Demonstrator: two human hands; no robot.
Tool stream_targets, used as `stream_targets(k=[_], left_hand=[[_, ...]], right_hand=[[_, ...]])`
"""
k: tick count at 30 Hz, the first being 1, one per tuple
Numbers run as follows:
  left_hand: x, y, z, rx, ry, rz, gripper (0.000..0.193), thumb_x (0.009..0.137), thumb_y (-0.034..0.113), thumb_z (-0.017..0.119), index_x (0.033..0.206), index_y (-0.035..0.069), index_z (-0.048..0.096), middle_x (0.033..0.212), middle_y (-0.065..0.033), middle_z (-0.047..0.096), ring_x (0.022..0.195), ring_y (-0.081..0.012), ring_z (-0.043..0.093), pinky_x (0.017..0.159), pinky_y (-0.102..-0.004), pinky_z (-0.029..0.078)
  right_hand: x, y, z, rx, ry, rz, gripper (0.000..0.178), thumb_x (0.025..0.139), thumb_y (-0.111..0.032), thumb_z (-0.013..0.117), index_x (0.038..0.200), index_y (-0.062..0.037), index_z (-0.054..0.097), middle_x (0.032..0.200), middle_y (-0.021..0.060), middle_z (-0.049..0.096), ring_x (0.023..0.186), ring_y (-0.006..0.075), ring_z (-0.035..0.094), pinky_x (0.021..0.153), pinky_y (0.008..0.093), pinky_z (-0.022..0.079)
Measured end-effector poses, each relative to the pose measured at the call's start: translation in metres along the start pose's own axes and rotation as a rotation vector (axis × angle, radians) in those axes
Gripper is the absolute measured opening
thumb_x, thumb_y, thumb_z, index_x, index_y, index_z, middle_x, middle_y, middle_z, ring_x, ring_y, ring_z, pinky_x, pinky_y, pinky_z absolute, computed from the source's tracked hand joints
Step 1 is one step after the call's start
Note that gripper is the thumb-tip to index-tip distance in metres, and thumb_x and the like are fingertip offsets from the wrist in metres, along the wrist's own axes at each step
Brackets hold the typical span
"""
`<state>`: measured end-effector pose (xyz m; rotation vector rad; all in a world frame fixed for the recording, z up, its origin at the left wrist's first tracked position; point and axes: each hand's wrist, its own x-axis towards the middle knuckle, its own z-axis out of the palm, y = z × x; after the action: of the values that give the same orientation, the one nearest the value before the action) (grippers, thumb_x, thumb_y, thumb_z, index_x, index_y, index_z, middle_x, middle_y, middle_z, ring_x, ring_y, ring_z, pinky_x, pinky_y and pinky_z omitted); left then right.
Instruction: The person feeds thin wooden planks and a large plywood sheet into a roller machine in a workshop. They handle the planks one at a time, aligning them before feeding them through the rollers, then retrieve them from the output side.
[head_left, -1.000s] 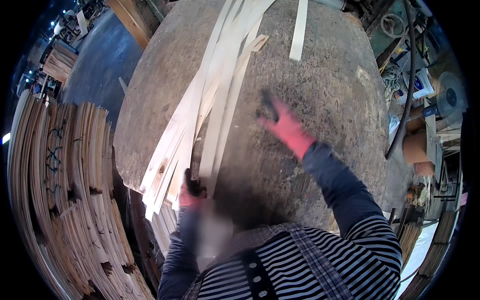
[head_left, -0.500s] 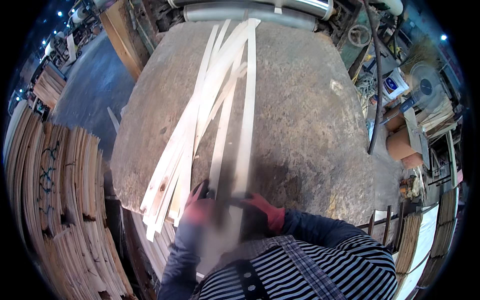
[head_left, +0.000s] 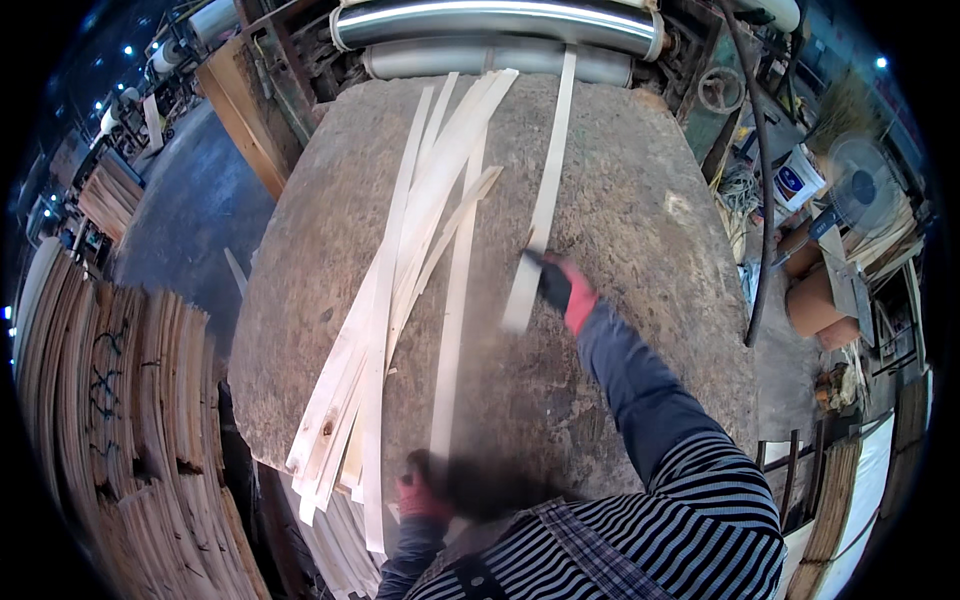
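My right hand (head_left: 566, 287), in a black and red glove, grips a long pale wood veneer strip (head_left: 553, 170) near its close end. The far end of that strip reaches the rollers. My left hand (head_left: 422, 492), gloved alike, is low at the table's near edge, beside the lower end of another strip (head_left: 457, 330). Its fingers are dark and smeared, so I cannot tell whether they touch that strip. Left of it, a loose fan of overlapping veneer strips (head_left: 372, 315) lies lengthwise, some ends overhanging the near edge.
A worn brown table (head_left: 640, 250) runs up to metal rollers (head_left: 500, 62). Stacked veneer sheets (head_left: 130, 400) stand at left. A dark hose (head_left: 765, 200) hangs at right, near a fan (head_left: 855, 185), a white bucket (head_left: 797, 180) and a cardboard box (head_left: 815, 303).
My right hand has gone forward and right from the near edge, bringing a strip away from the fan. My left hand stays near the edge, now lower in the picture and apart from the right.
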<state>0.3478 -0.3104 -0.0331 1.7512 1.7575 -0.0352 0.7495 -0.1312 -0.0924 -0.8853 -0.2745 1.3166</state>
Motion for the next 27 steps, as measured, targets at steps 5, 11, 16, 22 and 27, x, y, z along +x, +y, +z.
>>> stream_targets(k=[5, 11, 16, 22, 27], left_hand=[[-0.004, 0.000, -0.007, -0.028, 0.034, 0.241, 0.066, 0.060, 0.024, 0.069, 0.118, 0.003, 0.046, 0.098, -0.0230, 0.050, 0.090, -0.0357, 0.052, 0.077, -0.0397, 0.044], [-0.029, -0.054, -0.088, -0.485, -0.375, 0.436, 0.038, 0.067, 0.003, 0.065, 0.104, -0.004, 0.056, 0.097, -0.0159, 0.057, 0.088, -0.0225, 0.057, 0.075, -0.0287, 0.046], [0.007, -0.053, -0.105, -0.526, -0.630, 0.597, 0.019, 0.078, 0.012, 0.057, 0.093, 0.001, 0.062, 0.077, -0.0059, 0.059, 0.065, -0.0113, 0.055, 0.061, -0.0236, 0.044], [0.045, 0.027, -0.080, -0.429, -0.696, 1.177, 0.035, 0.077, 0.005, 0.057, 0.111, -0.003, 0.052, 0.108, -0.0169, 0.055, 0.098, -0.0272, 0.054, 0.083, -0.0338, 0.044], [0.033, -0.012, -0.050, -0.443, -0.745, 1.146, 0.030, 0.072, 0.008, 0.061, 0.100, 0.000, 0.057, 0.105, -0.0162, 0.053, 0.095, -0.0293, 0.052, 0.083, -0.0364, 0.042]], right_hand=[[-0.004, -0.079, 0.050, -0.766, 0.582, -0.414, 0.059, 0.077, -0.033, 0.063, 0.122, -0.0012, 0.042, 0.106, 0.0129, 0.052, 0.087, 0.0189, 0.055, 0.068, 0.0345, 0.047], [-0.180, -0.002, 0.070, -1.154, -0.340, -0.101, 0.064, 0.079, -0.028, 0.061, 0.130, -0.0028, 0.031, 0.131, 0.0155, 0.038, 0.122, 0.0238, 0.035, 0.101, 0.0339, 0.028], [-0.270, 0.079, 0.100, -0.783, -0.755, 0.346, 0.051, 0.083, -0.029, 0.057, 0.125, -0.0049, 0.039, 0.116, 0.0103, 0.051, 0.105, 0.0186, 0.048, 0.087, 0.0311, 0.040], [-0.289, 0.100, 0.112, -0.767, -0.990, 0.174, 0.048, 0.081, -0.027, 0.059, 0.121, -0.0065, 0.043, 0.111, 0.0075, 0.052, 0.098, 0.0140, 0.050, 0.078, 0.0295, 0.044], [-0.321, 0.120, 0.103, -1.061, -0.748, 0.128, 0.053, 0.077, -0.028, 0.061, 0.123, -0.0078, 0.042, 0.117, 0.0142, 0.050, 0.103, 0.0240, 0.051, 0.085, 0.0345, 0.041]])
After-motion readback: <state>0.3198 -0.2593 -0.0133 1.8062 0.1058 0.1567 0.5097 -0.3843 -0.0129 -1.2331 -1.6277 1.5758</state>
